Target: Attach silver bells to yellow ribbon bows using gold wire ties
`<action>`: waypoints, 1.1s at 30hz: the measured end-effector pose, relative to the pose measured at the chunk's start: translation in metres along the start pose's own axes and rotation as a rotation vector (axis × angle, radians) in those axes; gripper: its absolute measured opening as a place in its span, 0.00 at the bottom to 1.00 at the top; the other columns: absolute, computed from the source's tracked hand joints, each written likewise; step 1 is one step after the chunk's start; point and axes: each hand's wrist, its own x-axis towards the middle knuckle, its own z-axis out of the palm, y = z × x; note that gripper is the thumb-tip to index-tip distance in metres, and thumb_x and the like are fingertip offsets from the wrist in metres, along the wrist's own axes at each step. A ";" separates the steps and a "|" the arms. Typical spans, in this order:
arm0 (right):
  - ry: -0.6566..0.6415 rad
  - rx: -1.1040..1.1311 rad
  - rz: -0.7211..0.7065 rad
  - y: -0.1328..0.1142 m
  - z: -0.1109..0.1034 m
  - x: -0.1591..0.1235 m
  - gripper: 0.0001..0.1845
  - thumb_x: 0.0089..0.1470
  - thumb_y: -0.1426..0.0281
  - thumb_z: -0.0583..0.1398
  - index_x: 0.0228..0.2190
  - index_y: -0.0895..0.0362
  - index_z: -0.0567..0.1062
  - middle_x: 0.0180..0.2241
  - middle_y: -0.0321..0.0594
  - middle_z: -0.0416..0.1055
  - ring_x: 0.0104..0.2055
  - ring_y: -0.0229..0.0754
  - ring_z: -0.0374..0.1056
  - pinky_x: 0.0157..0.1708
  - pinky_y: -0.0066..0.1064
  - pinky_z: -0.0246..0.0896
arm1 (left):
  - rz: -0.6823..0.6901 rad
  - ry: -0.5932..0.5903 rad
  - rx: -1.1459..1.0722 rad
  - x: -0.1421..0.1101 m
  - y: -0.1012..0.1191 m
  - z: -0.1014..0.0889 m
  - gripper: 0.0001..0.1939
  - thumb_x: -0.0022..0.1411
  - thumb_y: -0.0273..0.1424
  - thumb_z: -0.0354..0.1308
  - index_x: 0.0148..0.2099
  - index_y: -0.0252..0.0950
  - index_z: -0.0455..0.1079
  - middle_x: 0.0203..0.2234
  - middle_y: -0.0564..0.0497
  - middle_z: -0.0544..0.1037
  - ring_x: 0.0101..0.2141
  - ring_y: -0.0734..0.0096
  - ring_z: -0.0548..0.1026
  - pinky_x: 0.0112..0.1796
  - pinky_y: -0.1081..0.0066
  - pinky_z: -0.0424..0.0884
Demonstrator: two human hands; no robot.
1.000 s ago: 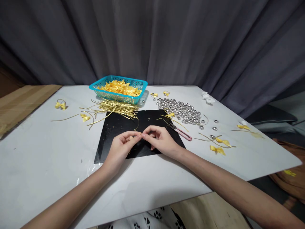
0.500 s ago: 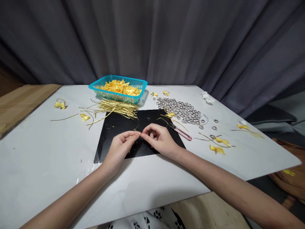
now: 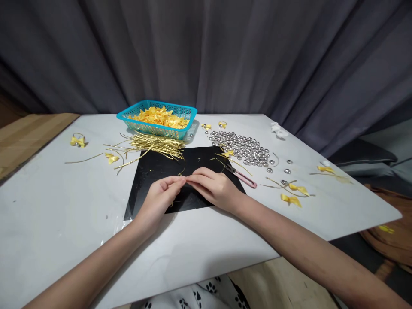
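Note:
Over the black mat [image 3: 154, 165], my left hand [image 3: 162, 194] is closed in a pinch. A thin gold cord [image 3: 183, 168] rises from its fingertips, and a bit more gold shows under the hand. My right hand [image 3: 216, 188] is closed too, its fingers pressed together and their tips meeting those of my left hand. Whatever lies between the fingertips is mostly hidden. Just beyond my right hand are pink-handled scissors [image 3: 246, 180] and a yellow ribbon bow [image 3: 228, 153] at the mat's edge.
Behind the mat lies a bundle of gold cords [image 3: 157, 145], near a blue basket [image 3: 122, 116] of yellow bows [image 3: 157, 116]. Many silver beads [image 3: 241, 148] spread to the right. Loose bows [image 3: 291, 200] with cords lie right; another bow [image 3: 111, 158] lies left. A grey curtain [image 3: 206, 56] hangs behind.
My right fingers have straightened and pressed together at the left fingertips, covering the small yellow bit seen there earlier. The whole view has shifted slightly.

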 end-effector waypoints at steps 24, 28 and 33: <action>0.036 0.705 0.605 -0.005 0.010 0.005 0.09 0.57 0.62 0.54 0.31 0.56 0.64 0.24 0.31 0.59 0.19 0.29 0.57 0.16 0.21 0.58 | -0.059 0.012 0.015 -0.001 0.002 0.002 0.17 0.45 0.44 0.63 0.28 0.32 0.72 0.12 0.61 0.54 0.17 0.80 0.46 0.20 0.73 0.40; 0.080 0.870 0.714 -0.003 0.008 0.007 0.11 0.56 0.60 0.54 0.31 0.55 0.62 0.18 0.25 0.55 0.15 0.28 0.54 0.15 0.21 0.59 | -0.070 0.012 0.014 -0.001 0.003 0.002 0.17 0.46 0.43 0.63 0.29 0.32 0.73 0.12 0.62 0.55 0.17 0.81 0.47 0.20 0.74 0.41; 0.128 0.968 0.766 -0.003 0.006 0.011 0.13 0.54 0.59 0.57 0.30 0.56 0.62 0.18 0.25 0.57 0.14 0.27 0.54 0.15 0.22 0.61 | -0.067 0.027 0.012 -0.001 0.004 0.003 0.16 0.46 0.42 0.63 0.29 0.33 0.73 0.12 0.61 0.57 0.17 0.80 0.49 0.20 0.74 0.43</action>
